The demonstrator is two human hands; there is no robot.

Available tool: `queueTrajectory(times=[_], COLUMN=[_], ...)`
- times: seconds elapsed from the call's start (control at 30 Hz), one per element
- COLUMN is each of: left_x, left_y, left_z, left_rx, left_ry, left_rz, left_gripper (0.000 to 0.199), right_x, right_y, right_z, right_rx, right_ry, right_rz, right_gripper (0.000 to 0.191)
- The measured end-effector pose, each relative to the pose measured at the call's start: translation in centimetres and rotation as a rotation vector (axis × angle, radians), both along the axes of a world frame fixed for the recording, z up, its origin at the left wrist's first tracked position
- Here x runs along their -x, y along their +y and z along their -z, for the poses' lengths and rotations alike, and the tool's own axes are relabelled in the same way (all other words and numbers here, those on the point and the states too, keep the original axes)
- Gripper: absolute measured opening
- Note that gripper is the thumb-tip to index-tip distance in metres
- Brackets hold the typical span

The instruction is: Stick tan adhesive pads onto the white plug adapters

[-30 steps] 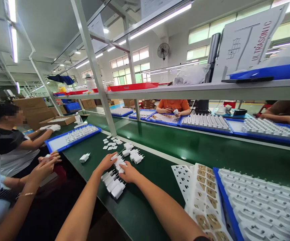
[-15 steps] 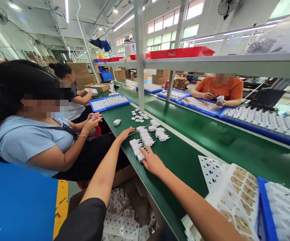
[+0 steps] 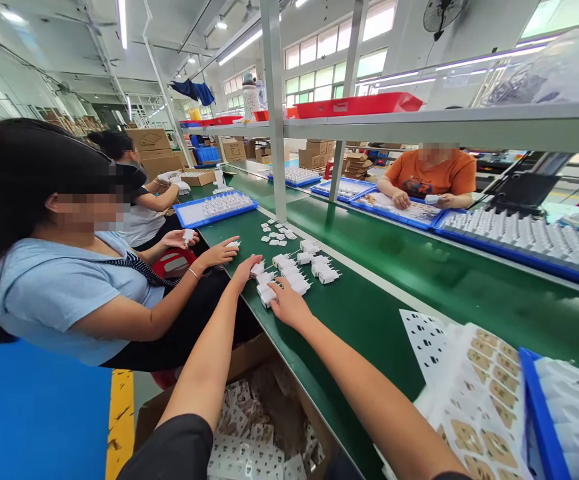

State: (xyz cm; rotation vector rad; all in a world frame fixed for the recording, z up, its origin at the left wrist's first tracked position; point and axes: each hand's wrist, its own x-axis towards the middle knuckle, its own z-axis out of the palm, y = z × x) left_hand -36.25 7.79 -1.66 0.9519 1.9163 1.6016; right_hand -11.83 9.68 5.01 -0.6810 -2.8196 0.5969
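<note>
1. Your left grip (image 3: 247,269) and right grip (image 3: 289,304) look open, touching the white adapters (image 3: 265,277) lined up between them.
2. Probably light, stiff, slightly slick; squeeze the row's outer sides, sparing the pins (image 3: 337,274).

The plugs (image 3: 297,280) are plain white against the dark green counter (image 3: 349,333), along which runs a white stripe (image 3: 369,273). One sheet (image 3: 422,337) is white with black marks; the sheet beside it, the backing paper (image 3: 492,400), carries tan shapes on white. The tray (image 3: 544,420) has a blue rim. The wearer's sleeve (image 3: 172,450) is black. A co-worker's top (image 3: 54,287) is light blue with striped trim (image 3: 142,270); another's shirt (image 3: 432,177) is orange. The floor (image 3: 44,413) is blue with a yellow band (image 3: 120,413).
</note>
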Motion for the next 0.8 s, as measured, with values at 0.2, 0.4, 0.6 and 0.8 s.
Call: queueTrajectory(times=[0.2, 0.4, 0.6, 0.8], left_x=[-0.3, -1.1, -0.7, -0.5], left_y=[0.1, -0.1, -0.3, -0.6], left_z=[0.8, 1.0, 1.6, 2.2], left_rx=[-0.127, -0.182, -0.27, -0.332], left_ry=[-0.038, -0.031, -0.062, -0.085], left_rz=[-0.101, -0.16, -0.19, -0.192], left_gripper=[0.081, 0.099, 0.091, 0.083], right_x=[-3.2, -3.3, 0.9, 1.5], right_y=[7.1, 12.4, 12.5, 14.1], right_z=[-1.5, -0.7, 0.0, 0.5], right_rx=[-0.06, -0.077, -0.151, -0.197], right_ry=[0.035, -0.047, -0.139, -0.209], right_rz=[0.272, 0.384, 0.27, 0.248], right_gripper=[0.049, 0.053, 0.055, 0.051])
